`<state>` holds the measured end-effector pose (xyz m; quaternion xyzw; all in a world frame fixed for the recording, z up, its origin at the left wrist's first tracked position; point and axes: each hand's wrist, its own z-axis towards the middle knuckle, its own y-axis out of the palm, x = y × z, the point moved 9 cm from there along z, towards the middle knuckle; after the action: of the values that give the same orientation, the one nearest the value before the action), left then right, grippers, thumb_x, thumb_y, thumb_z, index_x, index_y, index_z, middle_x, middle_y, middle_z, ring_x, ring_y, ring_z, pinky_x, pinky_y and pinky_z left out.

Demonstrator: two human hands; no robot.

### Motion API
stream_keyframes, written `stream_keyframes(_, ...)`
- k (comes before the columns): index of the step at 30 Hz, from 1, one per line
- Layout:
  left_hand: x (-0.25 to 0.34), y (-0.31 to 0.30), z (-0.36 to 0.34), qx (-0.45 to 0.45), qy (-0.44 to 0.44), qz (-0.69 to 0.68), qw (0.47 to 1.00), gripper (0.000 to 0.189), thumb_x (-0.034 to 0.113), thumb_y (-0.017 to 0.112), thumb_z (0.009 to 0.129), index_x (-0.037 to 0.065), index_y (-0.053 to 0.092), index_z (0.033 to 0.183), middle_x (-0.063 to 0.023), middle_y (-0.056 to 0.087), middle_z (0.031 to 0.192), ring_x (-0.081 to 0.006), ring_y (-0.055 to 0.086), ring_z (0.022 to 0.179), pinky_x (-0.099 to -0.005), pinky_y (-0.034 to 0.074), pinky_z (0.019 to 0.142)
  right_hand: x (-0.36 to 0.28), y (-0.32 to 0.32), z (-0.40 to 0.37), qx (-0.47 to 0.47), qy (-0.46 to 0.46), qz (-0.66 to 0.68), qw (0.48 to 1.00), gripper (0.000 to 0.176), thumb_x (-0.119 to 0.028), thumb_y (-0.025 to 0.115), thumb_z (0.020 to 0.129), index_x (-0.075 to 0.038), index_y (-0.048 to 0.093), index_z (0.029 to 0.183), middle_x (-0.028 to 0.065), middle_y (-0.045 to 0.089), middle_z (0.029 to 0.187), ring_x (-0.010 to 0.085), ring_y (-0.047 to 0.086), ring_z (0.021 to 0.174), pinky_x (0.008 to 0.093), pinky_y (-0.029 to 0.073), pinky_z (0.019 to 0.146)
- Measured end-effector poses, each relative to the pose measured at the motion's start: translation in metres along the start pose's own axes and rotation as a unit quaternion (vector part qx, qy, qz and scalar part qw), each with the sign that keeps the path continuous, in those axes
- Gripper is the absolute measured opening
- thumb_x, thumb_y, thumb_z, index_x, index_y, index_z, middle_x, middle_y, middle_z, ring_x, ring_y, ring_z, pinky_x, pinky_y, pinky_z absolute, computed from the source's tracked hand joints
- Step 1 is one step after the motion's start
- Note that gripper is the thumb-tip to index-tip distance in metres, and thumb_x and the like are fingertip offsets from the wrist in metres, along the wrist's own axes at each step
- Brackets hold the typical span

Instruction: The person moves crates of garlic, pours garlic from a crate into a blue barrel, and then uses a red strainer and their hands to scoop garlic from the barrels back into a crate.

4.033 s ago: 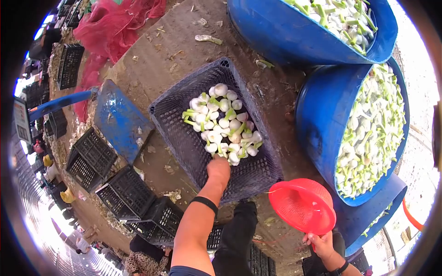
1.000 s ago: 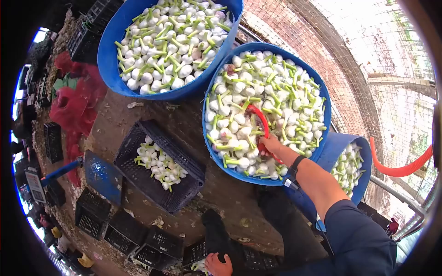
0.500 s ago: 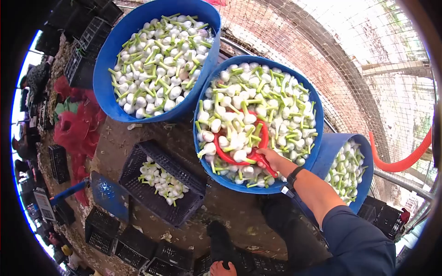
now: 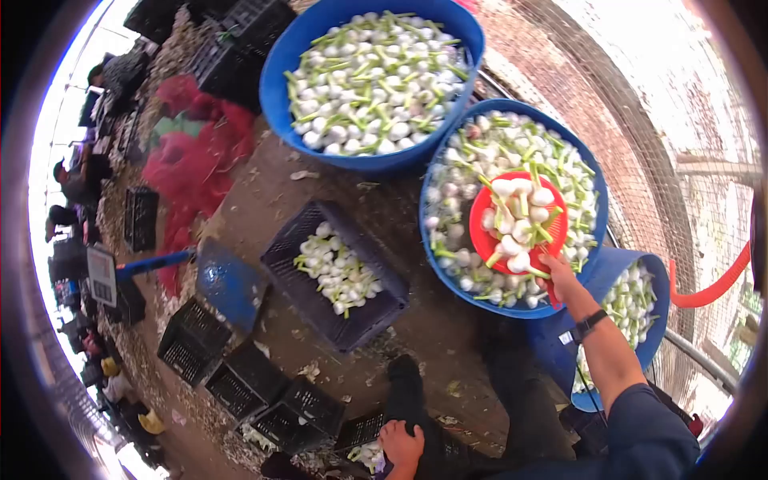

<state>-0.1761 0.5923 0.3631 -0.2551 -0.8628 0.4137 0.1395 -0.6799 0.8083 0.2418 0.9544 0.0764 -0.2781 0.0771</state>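
Observation:
My right hand (image 4: 560, 278) is closed round the handle of a red strainer (image 4: 482, 232). Garlic bulbs (image 4: 522, 210) with short green stems lie heaped in its bowl. The strainer is above the garlic in a round blue tub (image 4: 602, 196) filled with more bulbs. My left hand (image 4: 402, 442) rests on my dark trouser leg, fingers spread, holding nothing. Left of the tub, a dark plastic crate (image 4: 340, 334) on the floor has a small pile of garlic inside.
Another blue tub of garlic (image 4: 276, 88) stands behind, and a third blue tub (image 4: 658, 316) is at right. A floor scale (image 4: 228, 284), black crates (image 4: 192, 340) and red netting (image 4: 192, 168) lie left. Wire mesh (image 4: 576, 88) lines the right. People are at far left.
The strainer has come up out of the garlic with bulbs in it. My left hand has come further into view on my leg. The whole view has shifted.

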Motion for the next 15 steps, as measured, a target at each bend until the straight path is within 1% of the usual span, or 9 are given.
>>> stream_keyframes(2, -0.008, 0.001, -0.001, 0.013, 0.007, 0.002, 1.0, 0.041, 0.039, 0.066, 0.075, 0.006, 0.068, 0.099, -0.0108, 0.059, 0.112, -0.0322, 0.049, 0.114, -0.0492, 0.037, 0.094, -0.008, 0.039, -0.027, -0.043, -0.007, -0.024, 0.999, 0.016, -0.018, 0.054, 0.093, -0.005, 0.055, 0.102, 0.006, 0.061, 0.073, 0.0142, 0.052, 0.044, 0.0256, 0.041, 0.037)
stream_keyframes(6, -0.026, -0.005, 0.001, 0.003, -0.001, -0.032, 0.999, 0.04, 0.037, 0.066, 0.076, 0.006, 0.068, 0.1, -0.0105, 0.058, 0.113, -0.0321, 0.049, 0.114, -0.0489, 0.037, 0.095, 0.003, 0.141, -0.066, -0.096, -0.025, -0.046, 0.994, 0.019, -0.022, 0.058, 0.093, -0.006, 0.056, 0.103, 0.0044, 0.062, 0.071, 0.0124, 0.057, 0.047, 0.0239, 0.044, 0.039)
stream_keyframes(9, -0.04, -0.011, 0.002, -0.001, -0.005, -0.06, 0.998, 0.038, 0.036, 0.066, 0.076, 0.007, 0.068, 0.1, -0.01, 0.058, 0.112, -0.0318, 0.049, 0.114, -0.0492, 0.037, 0.096, 0.029, 0.231, -0.086, -0.14, -0.014, -0.053, 0.989, 0.029, -0.023, 0.061, 0.093, -0.009, 0.05, 0.116, 0.0046, 0.066, 0.079, 0.0121, 0.06, 0.051, 0.0217, 0.044, 0.039)
stream_keyframes(10, -0.047, -0.012, 0.002, -0.005, -0.008, -0.075, 0.997, 0.038, 0.035, 0.067, 0.076, 0.006, 0.068, 0.1, -0.0099, 0.058, 0.112, -0.0319, 0.049, 0.114, -0.0491, 0.037, 0.096, 0.054, 0.253, -0.079, -0.143, 0.006, -0.071, 0.987, 0.038, -0.02, 0.061, 0.092, -0.013, 0.045, 0.126, 0.0045, 0.067, 0.085, 0.0124, 0.06, 0.051, 0.0214, 0.044, 0.041)
stream_keyframes(11, -0.053, -0.011, 0.003, -0.008, -0.011, -0.089, 0.996, 0.037, 0.034, 0.067, 0.076, 0.006, 0.067, 0.1, -0.0099, 0.058, 0.113, -0.032, 0.05, 0.114, -0.0489, 0.037, 0.096, 0.066, 0.284, -0.082, -0.154, 0.007, -0.076, 0.985, 0.062, -0.015, 0.059, 0.092, -0.019, 0.028, 0.145, 0.0076, 0.066, 0.102, 0.0118, 0.062, 0.061, 0.0222, 0.047, 0.046)
stream_keyframes(12, -0.061, -0.01, 0.005, -0.009, -0.014, -0.094, 0.995, 0.037, 0.034, 0.067, 0.076, 0.006, 0.067, 0.1, -0.0099, 0.058, 0.113, -0.032, 0.05, 0.114, -0.0489, 0.037, 0.096, 0.073, 0.318, -0.085, -0.16, -0.018, -0.068, 0.985, 0.085, -0.006, 0.057, 0.091, -0.026, 0.003, 0.155, 0.0119, 0.057, 0.123, 0.0126, 0.062, 0.074, 0.024, 0.05, 0.052)
stream_keyframes(13, -0.067, -0.011, 0.006, -0.002, -0.011, -0.11, 0.994, 0.037, 0.033, 0.067, 0.076, 0.006, 0.067, 0.1, -0.0098, 0.058, 0.113, -0.0323, 0.05, 0.114, -0.0487, 0.038, 0.096, 0.08, 0.35, -0.084, -0.126, -0.098, -0.025, 0.987, 0.084, -0.002, 0.056, 0.089, -0.021, 0.007, 0.155, 0.0114, 0.056, 0.122, 0.0118, 0.06, 0.072, 0.0232, 0.05, 0.056)
stream_keyframes(14, -0.073, -0.011, 0.005, 0.003, -0.008, -0.125, 0.992, 0.036, 0.033, 0.067, 0.076, 0.006, 0.067, 0.1, -0.0098, 0.058, 0.114, -0.0326, 0.05, 0.114, -0.0485, 0.038, 0.095, 0.1, 0.374, -0.073, -0.151, -0.145, -0.095, 0.973, 0.092, 0.004, 0.054, 0.088, -0.024, -0.002, 0.155, 0.0128, 0.047, 0.131, 0.0132, 0.059, 0.084, 0.0257, 0.052, 0.061)
stream_keyframes(15, -0.079, -0.011, 0.005, -0.001, -0.012, -0.127, 0.992, 0.036, 0.033, 0.067, 0.076, 0.006, 0.067, 0.1, -0.0098, 0.058, 0.114, -0.0326, 0.05, 0.114, -0.0485, 0.038, 0.095, 0.128, 0.384, -0.053, -0.087, -0.164, -0.21, 0.96, 0.092, 0.005, 0.054, 0.087, -0.023, -0.001, 0.155, 0.0149, 0.045, 0.13, 0.016, 0.058, 0.087, 0.0272, 0.053, 0.064)
